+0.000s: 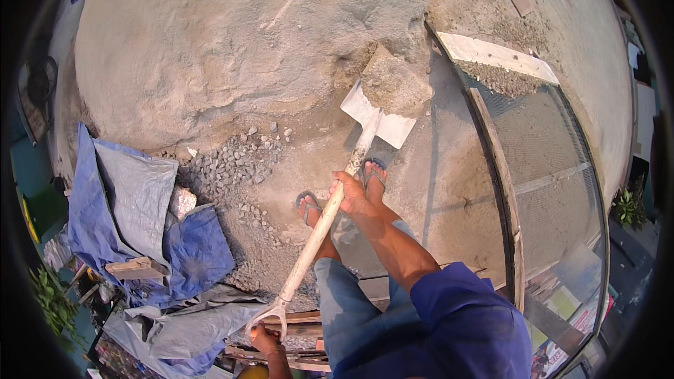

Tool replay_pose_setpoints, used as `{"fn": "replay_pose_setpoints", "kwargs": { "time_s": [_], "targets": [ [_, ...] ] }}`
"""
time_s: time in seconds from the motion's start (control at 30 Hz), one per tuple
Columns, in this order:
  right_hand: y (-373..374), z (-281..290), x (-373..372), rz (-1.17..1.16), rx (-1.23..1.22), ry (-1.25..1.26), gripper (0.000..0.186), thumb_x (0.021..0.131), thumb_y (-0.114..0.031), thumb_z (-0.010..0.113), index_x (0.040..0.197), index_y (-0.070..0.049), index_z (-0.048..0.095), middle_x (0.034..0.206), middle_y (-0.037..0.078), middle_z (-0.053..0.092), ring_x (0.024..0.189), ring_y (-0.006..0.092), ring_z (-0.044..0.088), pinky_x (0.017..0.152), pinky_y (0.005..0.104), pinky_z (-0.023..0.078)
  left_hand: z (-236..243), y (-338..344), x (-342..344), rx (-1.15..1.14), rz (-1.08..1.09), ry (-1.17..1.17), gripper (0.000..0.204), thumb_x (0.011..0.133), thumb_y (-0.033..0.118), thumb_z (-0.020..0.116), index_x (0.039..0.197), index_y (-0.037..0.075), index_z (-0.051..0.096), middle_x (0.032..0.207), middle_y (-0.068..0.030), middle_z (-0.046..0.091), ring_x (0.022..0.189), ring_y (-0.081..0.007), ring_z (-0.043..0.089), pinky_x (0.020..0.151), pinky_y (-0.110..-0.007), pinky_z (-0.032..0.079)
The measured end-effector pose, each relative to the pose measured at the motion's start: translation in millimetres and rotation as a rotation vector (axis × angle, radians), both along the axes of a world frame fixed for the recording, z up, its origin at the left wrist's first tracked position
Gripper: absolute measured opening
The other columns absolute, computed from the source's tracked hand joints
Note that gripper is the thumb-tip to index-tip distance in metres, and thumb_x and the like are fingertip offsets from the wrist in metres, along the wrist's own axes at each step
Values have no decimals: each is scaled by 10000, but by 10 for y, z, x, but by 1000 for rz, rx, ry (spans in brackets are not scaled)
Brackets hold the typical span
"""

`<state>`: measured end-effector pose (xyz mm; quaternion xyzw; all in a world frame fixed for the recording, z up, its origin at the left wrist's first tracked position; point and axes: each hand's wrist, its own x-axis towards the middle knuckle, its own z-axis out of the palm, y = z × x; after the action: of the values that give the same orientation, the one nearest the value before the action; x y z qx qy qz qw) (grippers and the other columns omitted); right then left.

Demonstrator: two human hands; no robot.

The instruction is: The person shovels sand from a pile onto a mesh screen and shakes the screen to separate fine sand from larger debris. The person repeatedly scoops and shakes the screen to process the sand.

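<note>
A shovel (309, 245) with a pale shaft and a D-shaped handle slants across the view. Down at the handle end, my left hand (265, 339) is closed on the grip. My right hand (349, 191) wraps round the shaft nearer the blade. The shovel blade (397, 133) bears a heap of sand (395, 84); whether it is lifted off the ground is hard to tell. Just beyond lies a large sand pile (239, 42), with a hollow at its near edge. My feet in flip-flops stand on either side of the shaft.
To the right, a wood-framed mesh screen (547, 147) slopes, with grit along its top board (495, 56). Grey gravel (228, 165) lies left of my feet. Further left, a blue and grey tarp (140, 196) has a wood block (137, 269) on it. Boards (298, 330) lie behind me.
</note>
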<state>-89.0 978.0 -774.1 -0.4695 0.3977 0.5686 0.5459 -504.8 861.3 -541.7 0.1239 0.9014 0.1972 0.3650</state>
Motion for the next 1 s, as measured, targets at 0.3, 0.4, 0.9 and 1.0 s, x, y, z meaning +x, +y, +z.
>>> {"fn": "replay_pose_setpoints", "kwargs": {
  "time_s": [0.3, 0.4, 0.9, 1.0],
  "targets": [
    [-19, 2690, -474, -297, 258, -97, 208, 763, -102, 709, 856, -78, 525, 662, 68, 541, 539, 221, 554, 502, 408, 482, 2059, 815, -738, -9, -392, 147, 362, 914, 293, 581, 624, 85, 520, 541, -1, 430, 466, -122, 346, 445, -306, 311],
    [-232, 3213, -262, -450, 378, -183, 209, 765, -117, 705, 858, -87, 520, 658, 61, 537, 538, 213, 544, 517, 413, 476, 2369, 1213, -637, 161, -1268, 337, 228, 890, 170, 554, 929, -40, 636, 729, -63, 564, 656, -186, 530, 610, -317, 463],
    [-3632, 5522, 484, -1053, 716, -1003, 199, 852, -239, 632, 733, -149, 499, 579, 8, 485, 547, 168, 527, 578, 395, 468, 1355, 1448, 1655, 653, -1309, -781, 418, 907, 419, 568, 975, 7, 586, 922, -78, 606, 807, -178, 583, 676, -307, 488],
    [-3842, 6052, 739, -966, 787, -1157, 220, 862, -269, 648, 747, -140, 512, 587, 22, 508, 565, 168, 558, 563, 396, 491, 1555, 1075, 2094, 627, -1238, -979, 313, 868, 250, 606, 1012, -28, 617, 1010, -114, 647, 901, -215, 617, 808, -357, 494]
  ]
}}
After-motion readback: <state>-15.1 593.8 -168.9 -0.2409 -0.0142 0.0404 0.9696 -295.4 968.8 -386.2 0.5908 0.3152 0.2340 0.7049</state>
